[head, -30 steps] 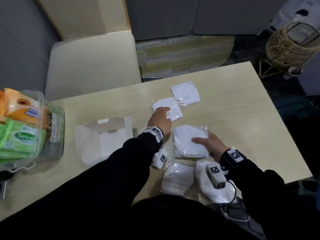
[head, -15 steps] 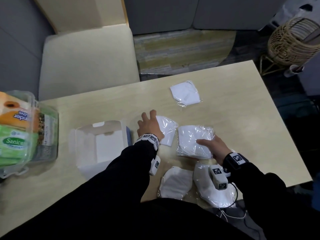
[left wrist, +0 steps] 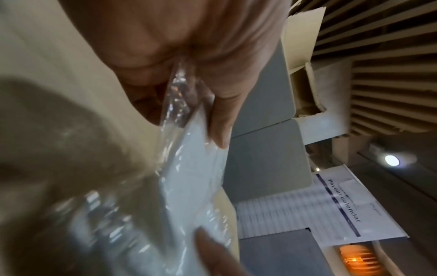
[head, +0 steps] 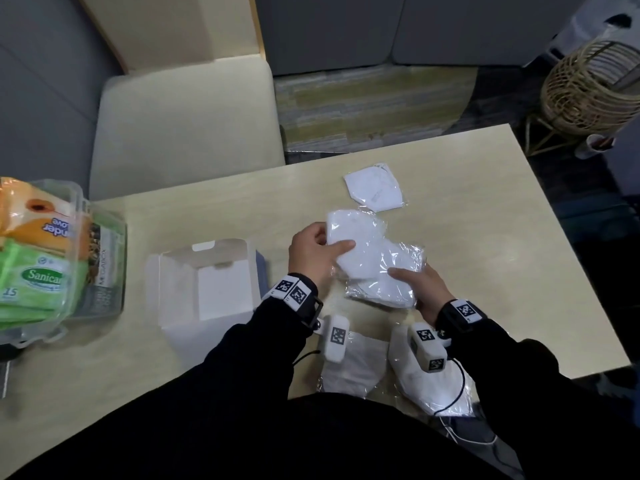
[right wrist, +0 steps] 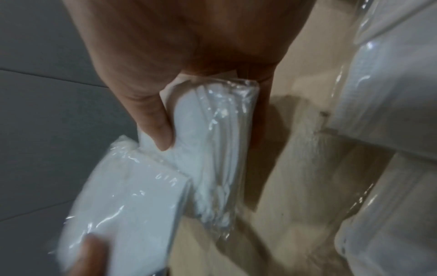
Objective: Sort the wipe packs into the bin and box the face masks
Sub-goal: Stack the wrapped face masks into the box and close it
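Note:
My left hand (head: 329, 245) pinches a plastic-wrapped white face mask (head: 356, 237) between thumb and fingers, also shown in the left wrist view as the mask (left wrist: 196, 168). Its edge overlaps a small stack of wrapped masks (head: 384, 289) that my right hand (head: 414, 285) grips from the near side, with the thumb (right wrist: 156, 127) pressing on top of the stack (right wrist: 212, 140). Both bundles hover just above the table. An open white box (head: 207, 282) lies left of my hands. A clear bin (head: 104, 271) at far left holds green and orange wipe packs (head: 38, 275).
One wrapped mask (head: 375, 192) lies farther back on the table. Two more masks (head: 353, 368) (head: 426, 386) rest near the front edge under my wrists. A cream chair (head: 187, 133) stands behind the table and a wicker basket (head: 588, 88) at the far right.
My left hand dragged a mask from the table's middle, picked it up and brought it against the stack. My right hand raised the stack slightly.

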`<state>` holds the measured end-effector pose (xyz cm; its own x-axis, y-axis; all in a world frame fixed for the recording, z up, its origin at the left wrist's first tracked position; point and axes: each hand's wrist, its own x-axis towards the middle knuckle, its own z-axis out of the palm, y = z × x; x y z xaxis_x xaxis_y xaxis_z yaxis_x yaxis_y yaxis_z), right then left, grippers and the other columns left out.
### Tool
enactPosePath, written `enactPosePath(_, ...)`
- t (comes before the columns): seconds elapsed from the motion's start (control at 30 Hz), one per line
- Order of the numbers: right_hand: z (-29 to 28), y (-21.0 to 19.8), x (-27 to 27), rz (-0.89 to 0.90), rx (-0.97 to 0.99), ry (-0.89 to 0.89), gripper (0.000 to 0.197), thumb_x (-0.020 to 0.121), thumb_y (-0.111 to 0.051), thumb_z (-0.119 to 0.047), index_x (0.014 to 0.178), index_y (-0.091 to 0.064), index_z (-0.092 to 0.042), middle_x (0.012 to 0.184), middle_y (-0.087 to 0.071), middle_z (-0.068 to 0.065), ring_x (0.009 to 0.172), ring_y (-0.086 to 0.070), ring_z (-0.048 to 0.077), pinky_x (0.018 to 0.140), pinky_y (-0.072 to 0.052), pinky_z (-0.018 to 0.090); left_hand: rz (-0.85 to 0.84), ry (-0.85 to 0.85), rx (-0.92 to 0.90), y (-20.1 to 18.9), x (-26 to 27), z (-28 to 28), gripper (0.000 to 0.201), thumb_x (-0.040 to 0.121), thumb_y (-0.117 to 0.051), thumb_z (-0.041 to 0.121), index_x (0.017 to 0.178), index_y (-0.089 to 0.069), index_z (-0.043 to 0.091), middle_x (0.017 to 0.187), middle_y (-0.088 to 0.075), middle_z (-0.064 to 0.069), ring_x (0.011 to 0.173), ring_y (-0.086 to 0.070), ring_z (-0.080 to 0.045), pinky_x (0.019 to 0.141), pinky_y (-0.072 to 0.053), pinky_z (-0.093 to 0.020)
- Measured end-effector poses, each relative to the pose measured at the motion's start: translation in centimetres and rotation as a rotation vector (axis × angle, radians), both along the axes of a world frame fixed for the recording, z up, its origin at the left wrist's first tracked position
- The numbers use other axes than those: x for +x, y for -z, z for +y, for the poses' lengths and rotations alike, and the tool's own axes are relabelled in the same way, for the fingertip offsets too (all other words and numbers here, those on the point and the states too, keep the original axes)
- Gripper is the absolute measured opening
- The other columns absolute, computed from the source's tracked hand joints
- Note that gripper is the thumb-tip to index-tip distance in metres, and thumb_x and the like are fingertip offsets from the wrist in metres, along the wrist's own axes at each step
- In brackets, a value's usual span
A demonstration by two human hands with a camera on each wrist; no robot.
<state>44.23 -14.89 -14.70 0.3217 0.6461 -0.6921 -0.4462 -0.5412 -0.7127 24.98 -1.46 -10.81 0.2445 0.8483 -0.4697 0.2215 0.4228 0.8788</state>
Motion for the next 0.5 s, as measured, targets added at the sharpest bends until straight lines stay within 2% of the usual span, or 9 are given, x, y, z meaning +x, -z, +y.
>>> enactPosePath(0.1,0.6,-1.4,-0.7,0.134,0.082,0.017,0.038,0.098,-0.062,-0.013,0.136,-0.06,-0.012,0.123,-0.074,0.013,0.111,-0.072,0.032,0.088,-0.061,0.042,0.084,0.101,-0.001,1.2,0.0,-0.9,0.041,0.064,-0.093,0.021,0.098,-0.07,0.024,0.095,-0.077,0.004,0.09,-0.075,-0.02,0.084,-0.062,-0.041)
enactPosePath(0.17,1.1,-2.6,-1.3,0.191,0.099,0.007,0.04,0.102,-0.056,-0.031,0.138,-0.06,-0.014,0.127,-0.072,0.011,0.114,-0.071,0.029,0.083,-0.062,0.038,0.141,0.095,0.025,1.4,-0.1,-1.3,0.047,0.064,-0.093,0.025,0.105,-0.069,0.026,0.095,-0.072,0.006,0.087,-0.07,-0.015,0.084,-0.06,-0.033)
enactPosePath(0.23,1.7,-3.2,-1.7,0.145,0.108,-0.011,0.056,0.093,-0.061,-0.051,0.139,-0.059,-0.019,0.128,-0.072,0.009,0.112,-0.072,0.025,0.08,-0.062,0.037,0.156,0.101,0.03,1.4,-0.3,-1.4,0.067,0.06,-0.093,0.035,0.121,-0.064,0.033,0.11,-0.065,0.003,0.097,-0.065,-0.013,0.088,-0.057,-0.032)
enactPosePath(0.3,2.2,-3.5,-2.1,0.082,0.129,-0.079,0.077,0.078,-0.075,-0.064,0.14,-0.058,-0.022,0.129,-0.072,0.008,0.113,-0.072,0.026,0.085,-0.061,0.043,0.101,0.125,-0.04,1.3,-0.4,-1.5,0.088,0.054,-0.094,0.039,0.133,-0.055,0.043,0.124,-0.059,-0.001,0.111,-0.063,-0.016,0.094,-0.057,-0.036)
enactPosePath(0.33,2.5,-3.7,-2.4,0.064,0.136,-0.113,0.08,0.074,-0.081,-0.061,0.139,-0.058,-0.021,0.129,-0.072,0.009,0.114,-0.071,0.028,0.088,-0.06,0.047,0.069,0.123,-0.106,1.3,-0.4,-1.5,0.097,0.052,-0.096,0.039,0.137,-0.05,0.046,0.129,-0.058,-0.001,0.116,-0.063,-0.017,0.097,-0.057,-0.038)
enactPosePath(0.4,3.2,-3.9,-2.8,0.036,0.163,-0.187,0.063,0.082,-0.084,-0.035,0.137,-0.06,-0.017,0.127,-0.072,0.012,0.116,-0.07,0.033,0.095,-0.057,0.051,0.002,0.101,-0.251,1.0,-0.3,-1.6,0.107,0.054,-0.1,0.033,0.144,-0.043,0.042,0.136,-0.06,-0.003,0.122,-0.064,-0.021,0.1,-0.057,-0.045)
enactPosePath(0.43,3.5,-3.8,-2.9,0.025,0.175,-0.235,0.054,0.087,-0.08,-0.019,0.137,-0.06,-0.016,0.127,-0.072,0.012,0.118,-0.069,0.034,0.099,-0.055,0.051,-0.059,0.084,-0.293,0.9,-0.3,-1.6,0.099,0.061,-0.098,0.025,0.144,-0.045,0.033,0.135,-0.064,-0.006,0.12,-0.067,-0.023,0.099,-0.057,-0.046)
enactPosePath(0.47,3.8,-3.9,-3.0,0.006,0.177,-0.282,0.051,0.089,-0.075,-0.009,0.138,-0.06,-0.015,0.128,-0.072,0.01,0.12,-0.068,0.032,0.101,-0.054,0.049,-0.117,0.065,-0.326,0.6,-0.4,-1.6,0.081,0.07,-0.093,0.013,0.139,-0.051,0.023,0.128,-0.069,-0.009,0.113,-0.071,-0.025,0.096,-0.059,-0.046)
enactPosePath(0.5,4.2,-3.9,-2.9,-0.014,0.178,-0.339,0.05,0.092,-0.072,-0.007,0.139,-0.059,-0.016,0.129,-0.072,0.007,0.12,-0.068,0.028,0.102,-0.054,0.045,-0.156,0.041,-0.362,0.4,-0.6,-1.7,0.065,0.075,-0.088,0.005,0.131,-0.058,0.018,0.12,-0.074,-0.011,0.105,-0.074,-0.027,0.09,-0.062,-0.044)
